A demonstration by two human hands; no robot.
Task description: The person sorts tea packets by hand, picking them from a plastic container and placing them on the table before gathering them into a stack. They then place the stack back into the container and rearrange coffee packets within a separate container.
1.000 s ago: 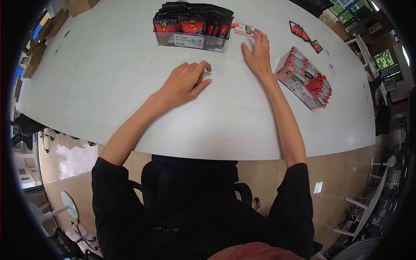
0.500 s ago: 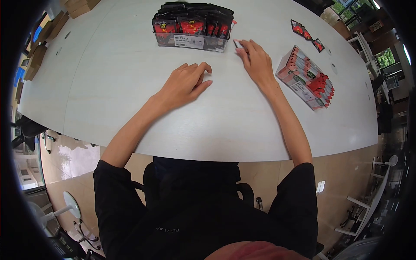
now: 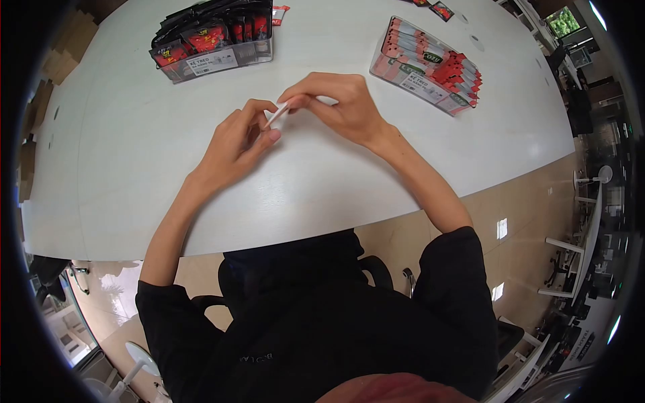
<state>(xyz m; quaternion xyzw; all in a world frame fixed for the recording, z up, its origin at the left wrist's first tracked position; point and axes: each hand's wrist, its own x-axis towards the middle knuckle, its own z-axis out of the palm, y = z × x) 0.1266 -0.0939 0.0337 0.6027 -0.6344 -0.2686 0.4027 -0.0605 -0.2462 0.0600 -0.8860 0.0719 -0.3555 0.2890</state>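
A thin white and pinkish sachet [image 3: 276, 116] is pinched by its upper end in my right hand [image 3: 346, 107], above the table in front of me. My left hand [image 3: 235, 142] is close at its lower end, fingers curled and thumb apart from them. The sachet's tip lies between the left thumb and fingers; whether they press on it is hard to see. Beyond my left hand stands a clear box [image 3: 222, 65] full of black and red packets [image 3: 207, 39]. Past my right hand is another clear box [image 3: 420, 86] with white and red sachets [image 3: 430, 57].
Behind the black packets lies a loose red and white sachet [image 3: 281, 15]. A small black and red packet [image 3: 441, 11] rests at the far right of the white table [image 3: 322, 188]. Cardboard boxes [image 3: 74, 40] stand at the far left.
My right hand has moved left and nearer with the sachet pinched in it, meeting my left hand. The view has turned, so both boxes sit farther left and higher.
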